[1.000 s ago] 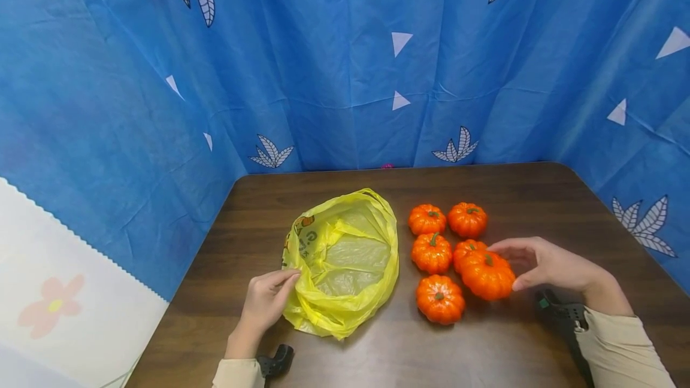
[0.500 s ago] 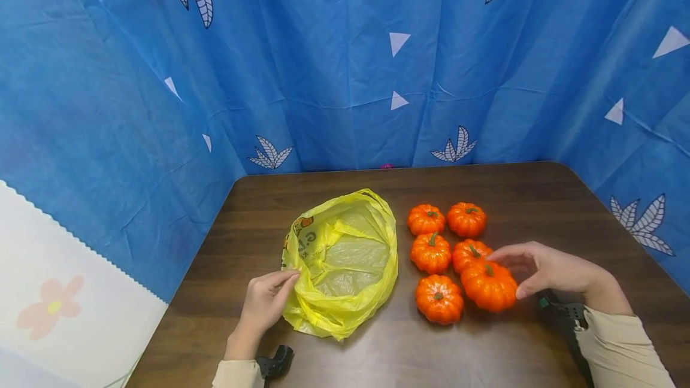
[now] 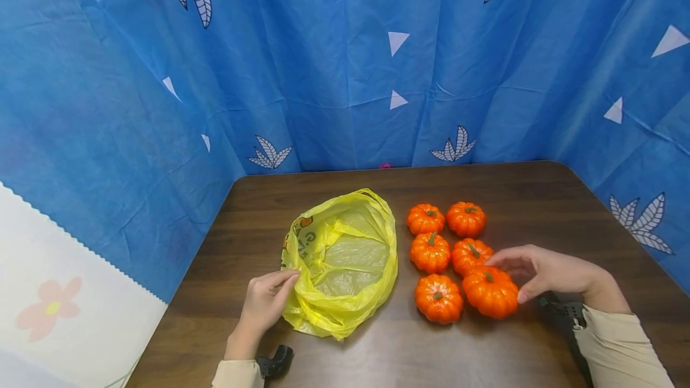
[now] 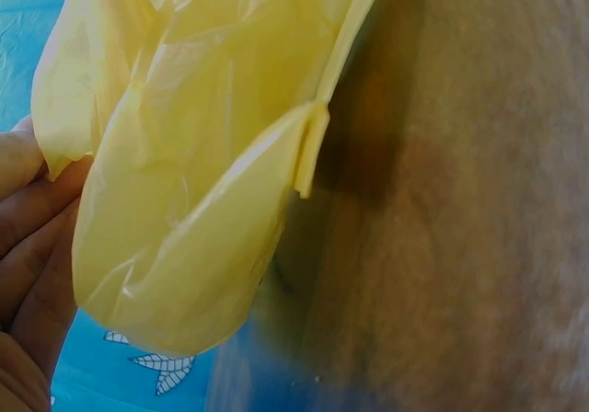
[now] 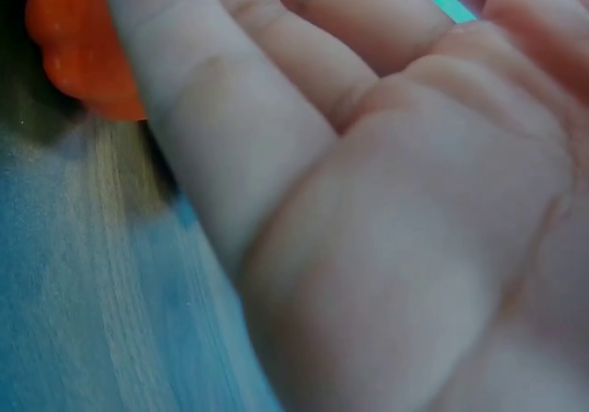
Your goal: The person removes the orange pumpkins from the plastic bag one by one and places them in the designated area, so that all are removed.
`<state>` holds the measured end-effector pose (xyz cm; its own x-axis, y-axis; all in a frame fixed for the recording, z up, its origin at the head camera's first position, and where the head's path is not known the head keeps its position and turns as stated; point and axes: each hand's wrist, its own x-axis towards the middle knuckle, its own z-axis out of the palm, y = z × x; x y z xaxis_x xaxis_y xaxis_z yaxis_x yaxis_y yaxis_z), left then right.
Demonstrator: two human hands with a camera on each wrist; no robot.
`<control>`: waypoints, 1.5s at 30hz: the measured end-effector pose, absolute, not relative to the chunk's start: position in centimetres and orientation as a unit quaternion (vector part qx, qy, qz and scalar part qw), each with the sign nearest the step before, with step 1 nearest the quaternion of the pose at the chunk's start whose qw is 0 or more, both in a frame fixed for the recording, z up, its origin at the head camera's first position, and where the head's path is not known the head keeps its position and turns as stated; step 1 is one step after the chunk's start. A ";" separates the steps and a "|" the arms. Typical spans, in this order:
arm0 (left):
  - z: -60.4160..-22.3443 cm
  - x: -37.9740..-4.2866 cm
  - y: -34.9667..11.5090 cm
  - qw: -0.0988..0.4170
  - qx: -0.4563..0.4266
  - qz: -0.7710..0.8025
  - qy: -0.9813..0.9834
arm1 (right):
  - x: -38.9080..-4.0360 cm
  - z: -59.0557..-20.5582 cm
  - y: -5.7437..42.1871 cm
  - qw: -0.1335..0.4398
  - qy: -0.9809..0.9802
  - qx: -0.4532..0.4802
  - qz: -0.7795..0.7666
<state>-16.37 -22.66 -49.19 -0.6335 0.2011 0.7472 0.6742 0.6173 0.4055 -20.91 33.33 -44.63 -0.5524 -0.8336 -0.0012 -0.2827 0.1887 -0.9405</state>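
Note:
My left hand (image 3: 265,299) pinches the near left rim of a yellow plastic bag (image 3: 345,310), whose wide mouth faces up on the table. In the left wrist view the thin bag (image 4: 193,173) hangs in folds beside my fingers (image 4: 37,228). At the right, my right hand (image 3: 552,271) holds a shiny orange pumpkin (image 3: 492,297) with a green stem, thumb on its right side and fingers behind it. Whether it touches the table cannot be told. Only part of an orange pumpkin (image 5: 83,44) shows past my fingers in the right wrist view.
Several more small pumpkins stand in a cluster right of the bag, among them a front one (image 3: 439,299) and one just behind the held pumpkin (image 3: 470,254). A dark wooden table (image 3: 377,364) carries everything. A blue curtain (image 3: 345,64) hangs behind it.
The pumpkin in my right hand has moved down and slightly nearer, uncovering more of the pumpkin behind it. My left hand and the bag have stayed in place.

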 end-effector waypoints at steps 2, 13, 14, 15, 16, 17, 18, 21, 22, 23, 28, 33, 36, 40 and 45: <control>-49.2 -16.4 -22.7 0.339 -0.261 -0.349 -0.834 | -20.9 -44.6 33.3 0.275 0.722 -0.387 -0.504; -49.2 -16.5 -22.6 0.339 -0.270 -0.355 -0.829 | -20.4 -44.1 33.6 0.279 0.725 -0.387 -0.497; -49.1 -16.5 -22.5 0.338 -0.270 -0.355 -0.829 | -20.4 -44.1 33.6 0.280 0.724 -0.387 -0.497; -49.1 -16.5 -22.5 0.339 -0.270 -0.354 -0.829 | -20.4 -44.1 33.6 0.282 0.724 -0.387 -0.496; -49.1 -16.5 -22.5 0.338 -0.269 -0.353 -0.829 | -20.4 -44.1 33.5 0.286 0.724 -0.385 -0.495; -49.1 -16.5 -22.5 0.338 -0.269 -0.353 -0.830 | -20.4 -44.1 33.5 0.289 0.724 -0.385 -0.494; -49.1 -16.5 -22.5 0.339 -0.269 -0.352 -0.830 | -20.4 -44.1 33.5 0.290 0.724 -0.385 -0.493; -49.1 -16.5 -22.5 0.338 -0.269 -0.352 -0.830 | -20.4 -44.2 33.5 0.295 0.724 -0.385 -0.491; -49.1 -16.5 -22.5 0.337 -0.270 -0.353 -0.830 | -20.4 -44.2 33.5 0.296 0.724 -0.383 -0.491; -49.1 -16.5 -22.5 0.337 -0.270 -0.353 -0.830 | -20.5 -44.3 33.5 0.296 0.725 -0.383 -0.491; -49.0 -16.4 -22.5 0.339 -0.269 -0.350 -0.831 | -20.4 -44.2 33.3 0.289 0.752 -0.371 -0.462; -48.9 -16.4 -22.5 0.342 -0.268 -0.348 -0.831 | -20.5 -44.3 33.0 0.285 0.761 -0.372 -0.449; -48.9 -16.4 -22.5 0.344 -0.270 -0.347 -0.830 | -20.6 -44.5 33.0 0.292 0.754 -0.374 -0.455; -48.9 -16.4 -22.5 0.345 -0.270 -0.345 -0.830 | -20.8 -44.8 32.7 0.299 0.745 -0.384 -0.457; -48.9 -16.4 -22.6 0.346 -0.270 -0.344 -0.830 | -20.8 -44.9 32.4 0.309 0.733 -0.386 -0.466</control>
